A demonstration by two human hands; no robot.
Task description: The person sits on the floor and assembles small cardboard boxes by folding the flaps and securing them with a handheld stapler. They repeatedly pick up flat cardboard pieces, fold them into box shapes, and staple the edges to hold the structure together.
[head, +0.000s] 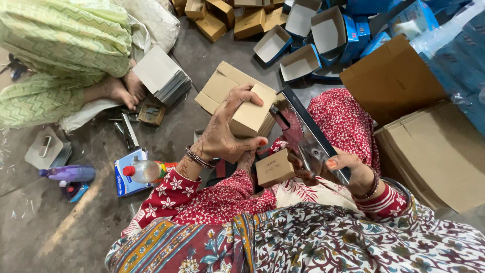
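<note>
Your left hand point(222, 134) clamps the small cardboard box point(250, 117); your right hand point(336, 169) grips the stapler point(308, 136), long axis angled, nose touching the box's right edge.

I am looking down on a grey concrete floor point(45, 222), stained and scuffed; even daylight is falling across it. No walls, windows or furniture are showing.
</note>
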